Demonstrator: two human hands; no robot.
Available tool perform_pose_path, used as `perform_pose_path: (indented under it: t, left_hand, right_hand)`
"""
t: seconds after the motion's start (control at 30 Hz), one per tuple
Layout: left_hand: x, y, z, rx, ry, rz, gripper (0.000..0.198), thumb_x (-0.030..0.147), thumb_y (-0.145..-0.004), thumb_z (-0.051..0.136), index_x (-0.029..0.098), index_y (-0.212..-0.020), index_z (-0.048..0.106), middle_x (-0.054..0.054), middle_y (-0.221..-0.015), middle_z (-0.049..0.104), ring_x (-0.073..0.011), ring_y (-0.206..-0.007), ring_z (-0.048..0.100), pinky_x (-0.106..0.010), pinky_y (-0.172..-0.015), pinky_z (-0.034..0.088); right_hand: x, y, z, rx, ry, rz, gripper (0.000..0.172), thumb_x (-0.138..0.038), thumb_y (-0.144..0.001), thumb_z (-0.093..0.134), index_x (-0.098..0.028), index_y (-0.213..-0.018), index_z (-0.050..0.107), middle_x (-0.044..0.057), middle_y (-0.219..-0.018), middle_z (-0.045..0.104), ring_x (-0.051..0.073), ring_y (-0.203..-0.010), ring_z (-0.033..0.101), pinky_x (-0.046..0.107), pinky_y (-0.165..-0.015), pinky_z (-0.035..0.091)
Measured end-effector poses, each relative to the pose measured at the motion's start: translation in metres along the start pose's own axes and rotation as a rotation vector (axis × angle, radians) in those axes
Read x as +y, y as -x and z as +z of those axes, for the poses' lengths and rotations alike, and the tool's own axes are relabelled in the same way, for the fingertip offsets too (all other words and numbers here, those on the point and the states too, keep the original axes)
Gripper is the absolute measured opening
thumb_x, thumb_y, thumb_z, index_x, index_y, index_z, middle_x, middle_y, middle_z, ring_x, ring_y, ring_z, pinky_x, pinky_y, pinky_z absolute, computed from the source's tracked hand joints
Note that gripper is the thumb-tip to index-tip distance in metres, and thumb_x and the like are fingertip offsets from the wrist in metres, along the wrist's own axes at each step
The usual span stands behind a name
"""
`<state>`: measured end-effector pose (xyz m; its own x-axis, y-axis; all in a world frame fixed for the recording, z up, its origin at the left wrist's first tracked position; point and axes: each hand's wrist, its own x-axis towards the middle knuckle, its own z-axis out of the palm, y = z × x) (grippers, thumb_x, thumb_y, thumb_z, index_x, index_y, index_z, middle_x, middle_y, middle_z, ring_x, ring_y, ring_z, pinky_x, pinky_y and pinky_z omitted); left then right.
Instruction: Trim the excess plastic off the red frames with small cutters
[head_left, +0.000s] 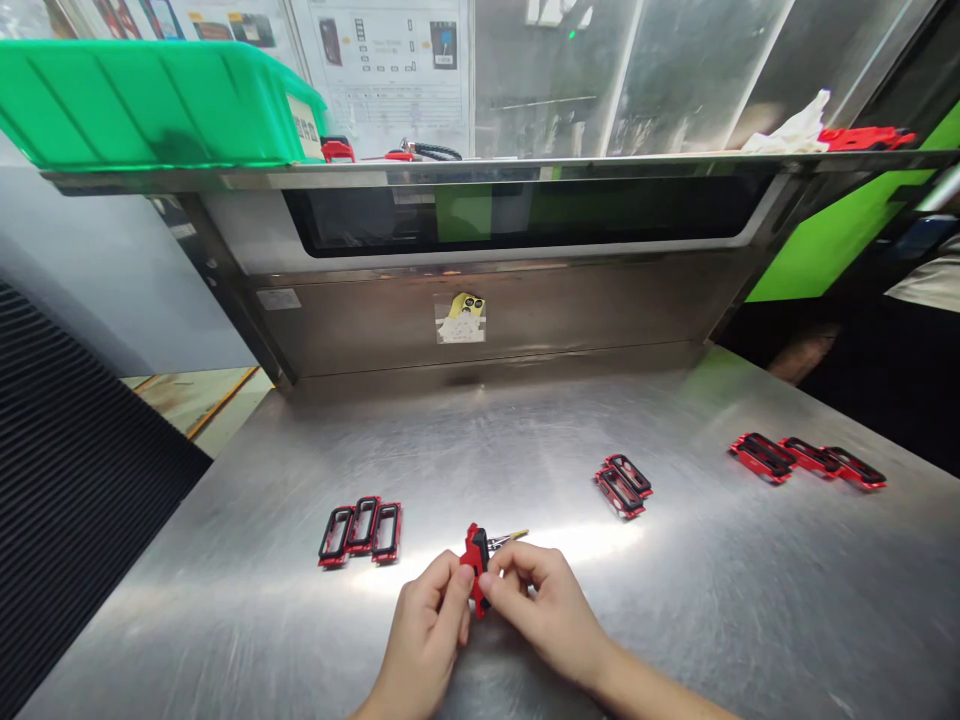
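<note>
My left hand (424, 630) and my right hand (544, 610) meet at the front of the steel bench, both pinching a red-and-black plastic frame (475, 565) held on edge. A thin metal piece with a brass-coloured tip (508, 540) sticks out from the frame to the right; my fingers hide where it joins. Three similar frames (360, 532) lie side by side to the left of my hands. Another small group (622, 486) rests ahead to the right, and a row of three (806, 460) lies farther right.
The brushed steel bench (675, 610) ends at a steel back panel with a yellow-and-white label (460, 318). Above, a shelf holds a green plastic bin (150, 105), red-handled tool (409, 153), white cloth (795, 130) and red item (862, 138). A black ribbed mat (75, 500) lies left.
</note>
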<state>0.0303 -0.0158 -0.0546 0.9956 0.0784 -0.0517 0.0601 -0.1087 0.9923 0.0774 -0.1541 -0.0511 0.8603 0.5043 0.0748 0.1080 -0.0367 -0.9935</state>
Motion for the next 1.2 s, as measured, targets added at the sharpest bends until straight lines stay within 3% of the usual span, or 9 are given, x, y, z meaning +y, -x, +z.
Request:
perform_pose_path:
  t: [0.37,0.6,0.83,1.2]
  left_hand:
    - [0.0003,0.0002,0.0016,0.027,0.049,-0.008,0.052,0.067,-0.08,0.044,0.019,-0.062,0.04,0.007,-0.047,0.034,-0.007,-0.04,0.027,-0.019,-0.038,0.021]
    - [-0.0007,-0.0008,0.0012,0.043,0.03,-0.002,0.051,0.067,-0.081,0.044,0.019,-0.062,0.039,0.006,-0.047,0.036,-0.0075,-0.041,0.029,-0.019,-0.039,0.023]
    - [-0.0032,0.0017,0.0005,0.016,-0.048,0.043,0.05,0.064,-0.085,0.04,0.019,-0.062,0.039,0.005,-0.047,0.036,-0.0084,-0.043,0.032,-0.02,-0.042,0.026]
    - [0.0008,0.0001,0.0002,0.036,-0.009,0.018,0.052,0.068,-0.081,0.042,0.02,-0.061,0.039,0.006,-0.047,0.035,-0.0081,-0.04,0.029,-0.02,-0.039,0.023]
  right_hand:
    - [-0.002,-0.0006,0.0007,-0.077,-0.081,0.011,0.055,-0.066,-0.087,0.044,-0.015,-0.068,0.047,-0.005,-0.047,0.034,0.009,-0.042,0.03,0.019,-0.042,0.024]
    - [-0.0032,-0.0018,0.0009,-0.071,-0.094,0.022,0.056,-0.068,-0.086,0.044,-0.015,-0.068,0.048,-0.005,-0.047,0.033,0.008,-0.042,0.029,0.019,-0.042,0.024]
    - [0.0023,0.001,0.0003,-0.049,0.034,-0.039,0.049,-0.057,-0.09,0.047,-0.014,-0.07,0.051,-0.003,-0.052,0.039,0.009,-0.048,0.033,0.02,-0.046,0.025]
    - [-0.0036,-0.0001,0.0018,-0.084,-0.042,-0.005,0.056,-0.067,-0.09,0.038,-0.015,-0.07,0.046,-0.005,-0.047,0.034,0.009,-0.042,0.032,0.019,-0.042,0.025]
